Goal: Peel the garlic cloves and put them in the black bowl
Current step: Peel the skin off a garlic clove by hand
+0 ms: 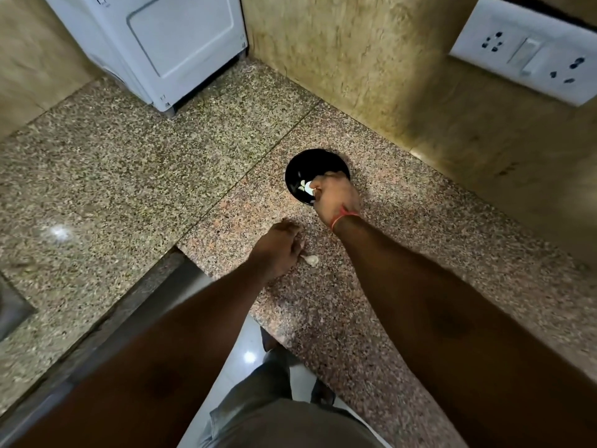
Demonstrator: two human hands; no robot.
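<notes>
A person's right hand (336,197) pinches a peeled garlic clove (309,188) over the black bowl (302,166), where other cloves (303,185) already lie. The left hand (279,248) rests on the granite counter (129,176), fingers curled beside an unpeeled clove (312,260); its grip cannot be told. A white appliance (155,43) stands behind.

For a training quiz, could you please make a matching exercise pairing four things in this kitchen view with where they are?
Things:
1. right hand
2. left hand
3. black bowl
4. socket panel

Places:
a. on the wall, upper right
b. on the granite counter near the wall corner
c. over the bowl's rim, pinching a peeled garlic clove
d. resting on the counter beside an unpeeled clove

Pairs: 1-c, 2-d, 3-b, 4-a
</notes>
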